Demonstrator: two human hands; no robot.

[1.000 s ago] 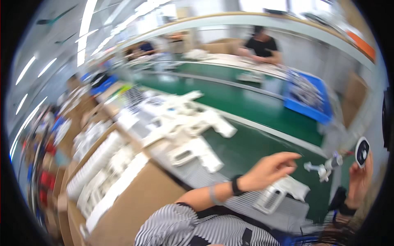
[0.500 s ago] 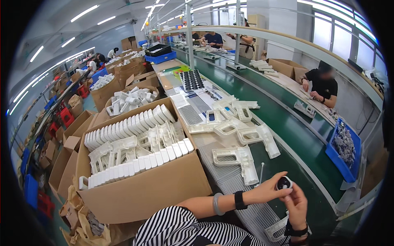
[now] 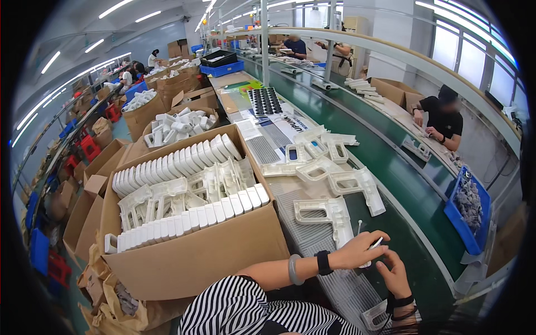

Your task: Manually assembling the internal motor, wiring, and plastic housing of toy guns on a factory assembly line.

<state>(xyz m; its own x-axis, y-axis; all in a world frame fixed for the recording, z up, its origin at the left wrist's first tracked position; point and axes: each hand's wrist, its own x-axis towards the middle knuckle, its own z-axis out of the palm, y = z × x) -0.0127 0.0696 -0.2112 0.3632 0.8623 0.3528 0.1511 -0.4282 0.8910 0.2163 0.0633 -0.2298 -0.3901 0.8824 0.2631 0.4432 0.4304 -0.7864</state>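
Head view, single frame. Hidden or unclear: the small white part (image 3: 375, 243) pinched in the left hand (image 3: 357, 251) showed only as a sliver between fingertips, its shape not determinable; the right hand (image 3: 395, 274) lay just below and beside it, palm turned away, and whether it closed on anything could not be told. The striped sleeve (image 3: 245, 307) was cut by the lower edge, as was a white moulded piece (image 3: 375, 315) at the bottom. The seated person (image 3: 441, 114) across the line was blurred. Edges and room: both hands sat at the near edge of the green conveyor belt (image 3: 402, 167), over a ribbed grey mat (image 3: 312, 231); bare belt lay open to the right, bounded by a blue bin (image 3: 468, 206). To the left, a large cardboard box (image 3: 201, 262) of white housings pressed close against the forearm. Ahead, white gun-shaped shells (image 3: 326, 215) lay scattered across the mat, the nearest just beyond the left fingertips. Grip: left thumb and forefinger clenched on the small white part, other fingers curled; right fingers loosely bent, touching the left hand's underside. A grey bangle (image 3: 294, 269) and black wristband (image 3: 322, 262) ringed the left wrist.
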